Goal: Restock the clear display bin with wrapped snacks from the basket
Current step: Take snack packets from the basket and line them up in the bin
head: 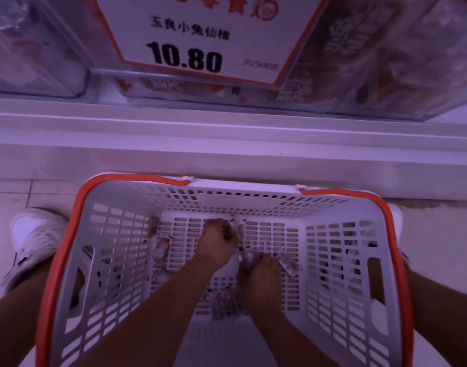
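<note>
A white slotted basket (343, 250) with an orange rim stands on the floor below me. Both my arms reach down to its bottom. My left hand (218, 238) is curled around small wrapped snacks (237, 229) near the middle of the floor of the basket. My right hand (261, 271) grips more wrapped snacks (286, 264) just to the right and nearer to me. Loose wrapped snacks (160, 250) lie at the left of the basket floor, and several (224, 305) lie between my forearms. The clear display bin (174, 87) sits on the shelf above, behind a price card.
A white price card (200, 35) with an orange border reads 10.80 and hangs over the bin's front. Other clear bins stand at the left (36, 49) and right (385, 62). A white shelf ledge (227, 133) runs across. My white shoe (33, 239) is left of the basket.
</note>
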Motion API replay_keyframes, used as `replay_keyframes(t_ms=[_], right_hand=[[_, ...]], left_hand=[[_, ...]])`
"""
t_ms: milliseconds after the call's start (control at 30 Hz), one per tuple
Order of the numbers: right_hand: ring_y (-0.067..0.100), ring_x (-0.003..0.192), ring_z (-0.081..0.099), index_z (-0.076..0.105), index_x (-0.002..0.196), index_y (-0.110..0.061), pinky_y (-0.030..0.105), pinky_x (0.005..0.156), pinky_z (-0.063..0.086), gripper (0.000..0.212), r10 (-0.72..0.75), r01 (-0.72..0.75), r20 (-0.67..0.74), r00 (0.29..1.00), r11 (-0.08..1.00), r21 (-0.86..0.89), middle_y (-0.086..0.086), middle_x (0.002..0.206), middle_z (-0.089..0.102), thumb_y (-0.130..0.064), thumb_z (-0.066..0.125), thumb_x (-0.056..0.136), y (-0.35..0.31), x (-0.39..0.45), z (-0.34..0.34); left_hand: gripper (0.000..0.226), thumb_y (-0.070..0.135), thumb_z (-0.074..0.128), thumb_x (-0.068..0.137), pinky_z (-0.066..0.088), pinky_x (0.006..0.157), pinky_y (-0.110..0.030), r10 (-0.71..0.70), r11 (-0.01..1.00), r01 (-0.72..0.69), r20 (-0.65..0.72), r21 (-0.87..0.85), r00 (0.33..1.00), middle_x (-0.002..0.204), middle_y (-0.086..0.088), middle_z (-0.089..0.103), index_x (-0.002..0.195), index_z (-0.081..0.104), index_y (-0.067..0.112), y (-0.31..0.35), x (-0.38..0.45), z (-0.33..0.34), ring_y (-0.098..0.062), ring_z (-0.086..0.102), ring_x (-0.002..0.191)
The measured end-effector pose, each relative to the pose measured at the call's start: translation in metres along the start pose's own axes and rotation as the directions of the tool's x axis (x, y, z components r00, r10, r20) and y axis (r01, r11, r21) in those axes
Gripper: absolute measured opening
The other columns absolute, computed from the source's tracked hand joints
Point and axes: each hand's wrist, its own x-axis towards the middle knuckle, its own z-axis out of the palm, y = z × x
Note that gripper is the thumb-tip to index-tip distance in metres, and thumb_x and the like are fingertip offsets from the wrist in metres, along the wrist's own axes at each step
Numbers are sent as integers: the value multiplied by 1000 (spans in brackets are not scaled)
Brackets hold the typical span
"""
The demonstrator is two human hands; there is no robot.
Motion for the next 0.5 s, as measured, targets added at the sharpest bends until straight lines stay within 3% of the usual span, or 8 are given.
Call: replay_keyframes(t_ms=[67,133,167,267,367,433,500], right_hand=[[32,128,41,27,145,4,37,109,32,71,35,-22,92,995,990,-141,17,136,43,-38,49,91,-8,-1,9],[32,127,43,14,150,4,37,109,34,85,66,-51,76,995,981,-187,18,138,40,-43,51,90,-12,1,13],[31,124,45,15,149,3,37,107,36,81,70,-56,61,996,978,-199,18,136,41,-41,51,91,-14,3,14],[28,116,53,34,137,-2,36,99,43,44,38,-25,68,997,982,-189,14,130,49,-19,38,96,-13,8,7],[29,108,59,44,127,-3,35,89,45,41,2,-8,115,993,998,59,13,120,57,-8,48,86,3,12,-6],[17,81,62,51,106,-6,32,71,42,24,4,-29,78,997,947,319,8,90,61,-3,56,83,13,11,-22],[10,61,55,49,82,-9,36,62,43,16,70,-115,100,992,809,576,4,70,54,2,61,84,20,14,-43]], left_hand=[[14,14,67,84,46,80,-31,-42,993,40,18,112,999,105,-8,42,91,55,14,4,3,10,-37,60,92],[21,29,67,85,49,89,-36,-38,955,58,-76,290,996,115,-5,46,101,60,19,9,3,16,-33,62,96],[22,35,65,86,49,90,-38,-8,941,51,-129,334,992,114,-5,51,102,60,22,11,1,18,-32,63,95],[28,44,61,87,45,90,-40,67,943,12,-225,331,972,109,-5,62,106,58,25,10,-1,24,-32,58,100],[47,48,63,85,40,99,-43,3,930,81,-226,360,974,120,-7,60,125,54,26,6,0,29,-35,50,114],[34,40,65,86,45,97,-41,-40,947,91,-168,308,985,119,-10,60,115,62,23,8,-1,27,-34,53,112],[14,20,67,86,50,89,-37,-56,985,65,-62,160,997,112,-11,62,100,64,20,11,-6,20,-30,59,103]])
